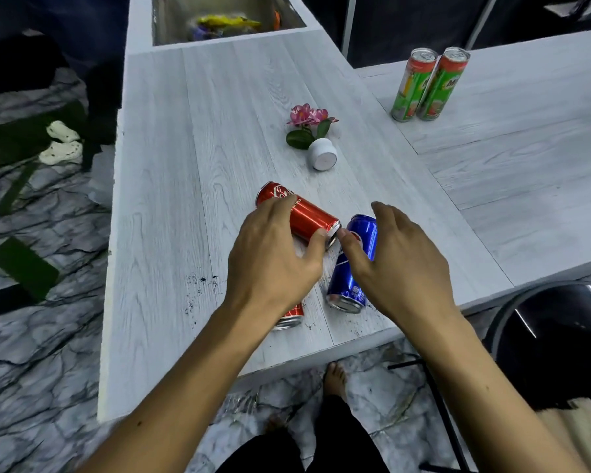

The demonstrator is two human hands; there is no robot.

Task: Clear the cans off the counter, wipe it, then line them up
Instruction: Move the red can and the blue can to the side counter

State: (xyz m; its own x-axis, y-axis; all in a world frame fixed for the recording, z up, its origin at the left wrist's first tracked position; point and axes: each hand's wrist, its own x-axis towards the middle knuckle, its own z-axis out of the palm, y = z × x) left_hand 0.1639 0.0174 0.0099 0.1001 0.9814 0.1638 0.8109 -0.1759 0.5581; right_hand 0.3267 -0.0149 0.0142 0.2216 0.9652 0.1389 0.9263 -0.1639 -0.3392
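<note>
Head view shows the clearing step in hand. The left hand point(273, 254) grips a red aluminium cola can point(307, 216) that lies on its side on the white wood-grain bench point(191, 165). Its fingers curl over the can body and its thumb presses near the end rim. The right hand point(400, 264) is spread and arched over a blue aluminium cola can point(343, 281), also on its side just beside the red one. Its thumb touches the can, but its fingers are not closed round it. A second red can point(292, 317) lies partly hidden under the left wrist. Two tall green drink cans point(427, 87) stand upright and touching on the adjoining bench section, well apart to the right.

Next move, as judged: close the right hand on the blue can, lift both cans clear, then collect the second red can. Dark crumbs point(202, 279) near the front edge suggest that wiping is not yet done.

Containers:
- A small white round pot point(323, 157) lies tipped on its side, with pink flowers point(307, 116) and green leaves at its mouth.
- A steel sink point(171, 22) holds a yellow object point(226, 21) and other coloured items, too blurred to identify.
- Whether the cans are full cannot be told.
</note>
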